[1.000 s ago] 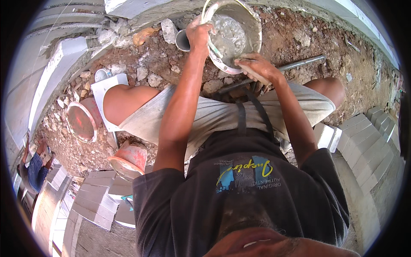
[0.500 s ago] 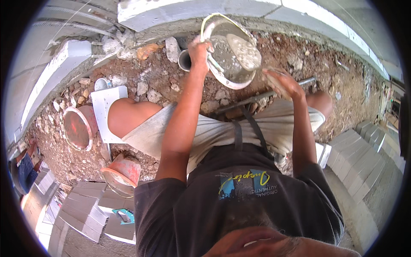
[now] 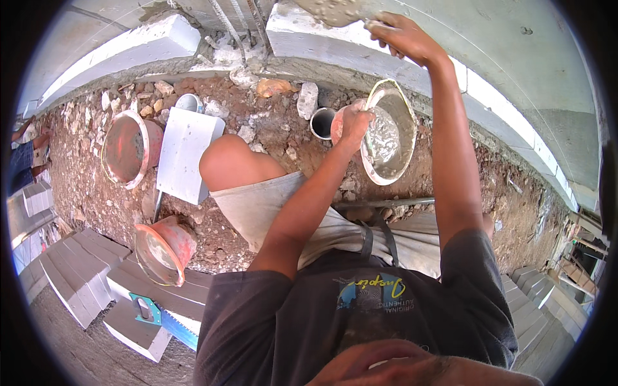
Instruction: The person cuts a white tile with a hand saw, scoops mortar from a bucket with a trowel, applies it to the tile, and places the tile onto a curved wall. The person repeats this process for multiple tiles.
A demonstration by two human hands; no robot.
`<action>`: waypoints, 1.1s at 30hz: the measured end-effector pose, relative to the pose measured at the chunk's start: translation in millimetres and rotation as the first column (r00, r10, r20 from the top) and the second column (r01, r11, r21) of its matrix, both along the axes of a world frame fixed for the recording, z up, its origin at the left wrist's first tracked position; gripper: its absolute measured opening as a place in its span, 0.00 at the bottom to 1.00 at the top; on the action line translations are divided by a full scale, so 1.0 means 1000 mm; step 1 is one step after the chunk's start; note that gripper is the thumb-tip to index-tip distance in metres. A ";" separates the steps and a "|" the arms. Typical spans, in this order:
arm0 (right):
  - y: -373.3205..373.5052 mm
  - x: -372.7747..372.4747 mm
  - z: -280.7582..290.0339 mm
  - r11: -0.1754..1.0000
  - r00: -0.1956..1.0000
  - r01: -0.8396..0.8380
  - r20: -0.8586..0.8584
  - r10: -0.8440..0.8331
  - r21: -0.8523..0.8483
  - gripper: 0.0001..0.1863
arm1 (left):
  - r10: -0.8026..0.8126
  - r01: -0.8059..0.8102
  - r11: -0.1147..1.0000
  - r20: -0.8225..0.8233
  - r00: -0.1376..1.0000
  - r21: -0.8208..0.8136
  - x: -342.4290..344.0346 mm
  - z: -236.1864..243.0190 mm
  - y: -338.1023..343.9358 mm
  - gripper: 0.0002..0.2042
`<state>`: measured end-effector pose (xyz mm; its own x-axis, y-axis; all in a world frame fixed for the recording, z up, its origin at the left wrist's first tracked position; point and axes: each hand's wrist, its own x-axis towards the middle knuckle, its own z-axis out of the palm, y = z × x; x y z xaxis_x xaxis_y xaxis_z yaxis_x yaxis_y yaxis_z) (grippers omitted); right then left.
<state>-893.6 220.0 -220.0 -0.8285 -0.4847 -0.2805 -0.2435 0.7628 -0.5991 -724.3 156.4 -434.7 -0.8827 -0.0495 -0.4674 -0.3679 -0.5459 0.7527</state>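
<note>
Mortar bucket (image 3: pixel 404 110), 1, orange outside, smeared grey inside: stands on the dirt ahead of me, mouth turned partly to the right. Contents: wet mortar (image 3: pixel 386 138).

Left hand (image 3: pixel 356 123), mine: closed on the bucket's left rim, the handle loop rising just beside it.

Right hand (image 3: pixel 404 35), mine: raised, fingers curled round the grip end of the trowel.

Trowel (image 3: pixel 329 9), 1: blade covered in mortar, partly cut off by the upper edge of view, set against the row of white blocks (image 3: pixel 347 37). Whether it touches them I cannot tell.

Change noted: 0.5 s ago the loaded blade was over the bucket mouth; now it is up and well apart from it. I take this to mean that 1 scoop is out and the left hand need only steady the bucket.

Surroundings: grey pipe (image 3: pixel 320 122), 1, just left of the bucket. Loose white block (image 3: pixel 187 154), 1, beside my left knee. Other orange buckets, 2: the farther bucket (image 3: pixel 154 145) and the nearer bucket (image 3: pixel 181 239). Saw (image 3: pixel 149 310), 1, teal handle, lying on grey blocks (image 3: pixel 84 273).
</note>
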 end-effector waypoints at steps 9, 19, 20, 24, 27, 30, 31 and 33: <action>-0.015 -0.014 -0.043 0.933 0.940 0.149 -0.340 -0.030 0.328 0.29 | -0.014 0.014 1.000 -0.002 1.000 -0.014 0.011 0.000 -0.008 0.18; 0.087 -0.005 -0.043 0.927 0.894 0.319 -0.387 -0.226 0.197 0.27 | -0.012 0.011 1.000 -0.016 1.000 -0.015 0.001 0.005 -0.006 0.21; 0.092 -0.004 -0.046 0.925 0.888 0.321 -0.404 -0.220 0.202 0.27 | -0.009 0.009 1.000 -0.014 1.000 -0.015 0.001 0.005 -0.006 0.22; 0.125 0.002 -0.053 0.919 0.863 0.367 -0.422 -0.278 0.145 0.27 | -0.033 0.032 0.999 -0.036 0.999 -0.034 0.001 0.003 -0.006 0.22; 0.153 0.005 -0.056 0.900 0.862 0.396 -0.413 -0.294 0.184 0.26 | -0.049 0.047 0.998 -0.031 0.998 -0.039 0.002 0.003 -0.005 0.22; 0.172 0.007 -0.061 0.923 0.887 0.358 -0.359 -0.289 0.141 0.26 | -0.005 0.001 0.999 -0.094 0.996 -0.049 0.001 0.003 -0.005 0.22; 0.177 0.013 -0.063 0.901 0.886 0.406 -0.307 -0.348 0.152 0.25 | -0.019 0.018 0.997 -0.009 1.000 -0.074 -0.001 0.003 -0.005 0.22; 0.190 0.027 -0.063 0.865 0.863 0.456 -0.341 -0.372 0.209 0.24 | -0.047 0.050 0.993 0.025 0.999 -0.110 -0.005 0.002 -0.005 0.22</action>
<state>-866.3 409.9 -282.8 -0.9969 -0.0167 -0.0764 0.0075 0.9518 -0.3065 -728.9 151.2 -433.0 -0.8745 -0.0591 -0.4814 -0.4097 -0.4412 0.7984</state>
